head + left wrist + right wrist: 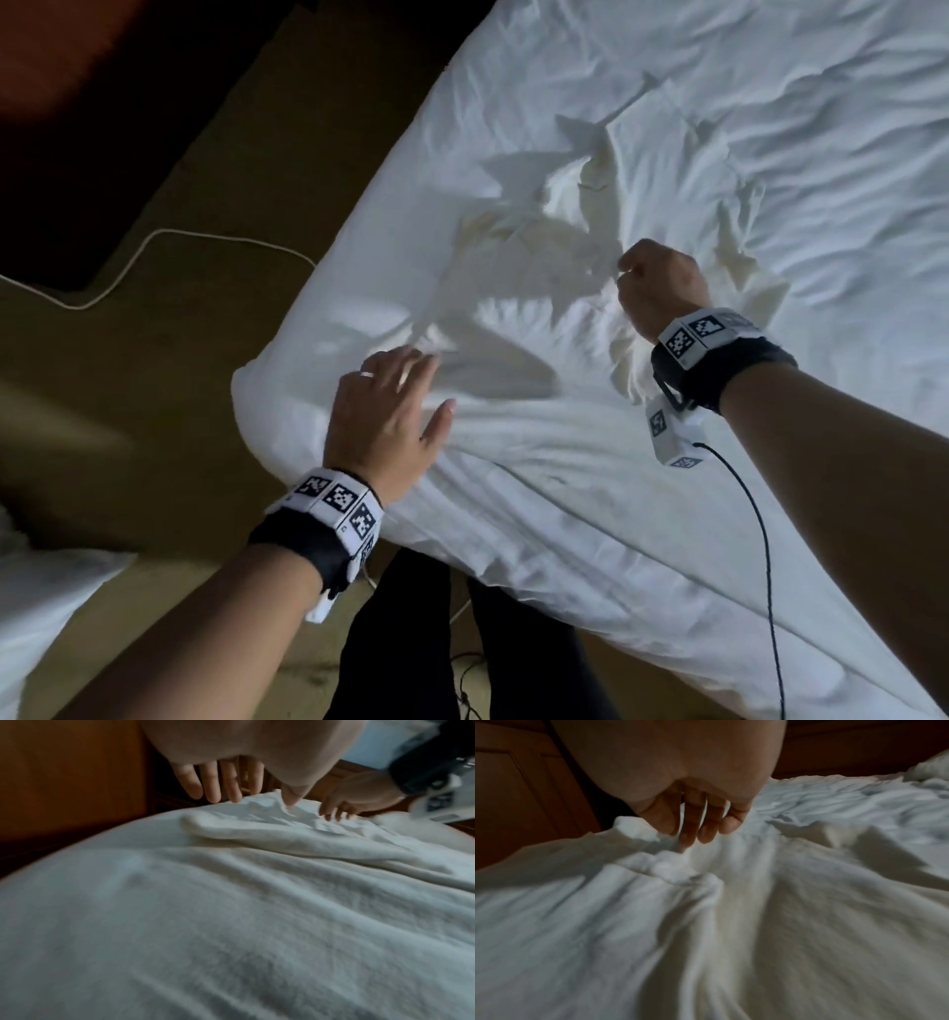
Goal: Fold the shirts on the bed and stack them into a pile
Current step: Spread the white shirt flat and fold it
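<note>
Cream-white cotton shirt (pixel 539 267) is spread crumpled on the white-sheeted bed (pixel 770 103); only the left wrist view shows the straight left hand (pixel 218 780) touching it. The right hand (pixel 657 288) is curled, pinching its fabric.

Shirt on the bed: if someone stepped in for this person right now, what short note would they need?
Left hand: open, fingers spread, touching the near edge of the cream shirt.
Right hand: fingers curled, pinching the shirt's fabric.
The shirt lies crumpled and unfolded on the white bed, near its corner.
Done: no fold is visible, and no pile is in view.
Left: flatten this shirt, fold it, then start the stack. I cannot tell whether other shirts lie among the bedding.
</note>
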Demonstrator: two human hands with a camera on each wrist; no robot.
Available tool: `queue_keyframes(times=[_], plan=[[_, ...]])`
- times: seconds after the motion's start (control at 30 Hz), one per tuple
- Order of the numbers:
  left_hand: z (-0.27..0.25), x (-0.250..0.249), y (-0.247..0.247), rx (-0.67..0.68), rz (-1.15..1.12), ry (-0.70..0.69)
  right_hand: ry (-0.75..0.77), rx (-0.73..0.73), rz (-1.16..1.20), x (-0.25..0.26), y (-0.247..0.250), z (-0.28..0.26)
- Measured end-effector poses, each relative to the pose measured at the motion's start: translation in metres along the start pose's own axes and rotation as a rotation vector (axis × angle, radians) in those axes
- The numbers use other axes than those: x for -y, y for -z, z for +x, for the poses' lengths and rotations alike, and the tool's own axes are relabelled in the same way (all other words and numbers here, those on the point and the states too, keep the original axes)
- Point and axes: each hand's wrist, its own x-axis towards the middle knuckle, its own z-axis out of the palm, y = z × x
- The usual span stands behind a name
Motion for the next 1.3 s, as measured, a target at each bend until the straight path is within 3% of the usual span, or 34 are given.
queue_keyframes(times=[0.07, 0.13, 0.33, 0.53, 0.6, 0.73, 0.8, 0.83, 0.87, 0.93, 1.03, 1.07, 1.13, 1.2, 1.27, 1.3], plan=[[0.003, -0.008, -0.014, 0.173, 0.069, -0.045, -0.077, 0.076, -0.033, -0.015, -0.001, -0.007], [0.003, -0.01, -0.024, 0.259, 0.091, -0.003, -0.122, 0.145, 0.009, -0.026, -0.005, -0.011], [-0.003, -0.006, -0.038, 0.3, 0.087, 0.06, -0.101, 0.235, 0.038, -0.041, -0.01, -0.016], [-0.002, -0.001, -0.037, 0.339, 0.105, 0.022, -0.097, -0.045, 0.215, -0.051, -0.005, -0.016], [-0.001, -0.001, -0.037, 0.35, 0.106, 0.021, -0.003, -0.072, 0.094, -0.055, -0.012, -0.019], [-0.002, 0.0, -0.035, 0.351, 0.095, 0.009, 0.435, -0.227, -0.113, -0.035, -0.022, -0.034], [-0.002, 0.004, -0.033, 0.352, 0.114, -0.01, 0.668, -0.152, -0.143, -0.017, -0.033, -0.047], [-0.003, 0.007, -0.033, 0.352, 0.119, -0.014, 0.746, -0.033, -0.232, -0.01, -0.043, -0.054], [-0.002, 0.011, -0.031, 0.355, 0.124, -0.013, 0.782, 0.091, -0.359, -0.006, -0.052, -0.06], [-0.002, 0.02, -0.029, 0.371, 0.154, -0.009, 0.71, 0.234, -0.556, -0.012, -0.065, -0.058], [-0.002, 0.038, -0.025, 0.385, 0.209, 0.03, 0.444, 0.141, -0.517, -0.02, -0.063, -0.053], [-0.001, 0.043, -0.023, 0.398, 0.217, 0.038, 0.424, 0.08, -0.474, -0.017, -0.064, -0.056], [0.001, 0.052, -0.021, 0.423, 0.208, 0.03, 0.538, 0.067, -0.45, -0.006, -0.071, -0.07], [0.004, 0.054, -0.02, 0.444, 0.172, 0.037, 0.726, 0.169, -0.453, -0.002, -0.081, -0.083], [0.005, 0.053, -0.018, 0.458, 0.167, 0.041, 0.783, 0.253, -0.488, -0.002, -0.082, -0.084], [0.005, 0.052, -0.018, 0.458, 0.18, 0.032, 0.77, 0.201, -0.475, -0.001, -0.08, -0.08]])
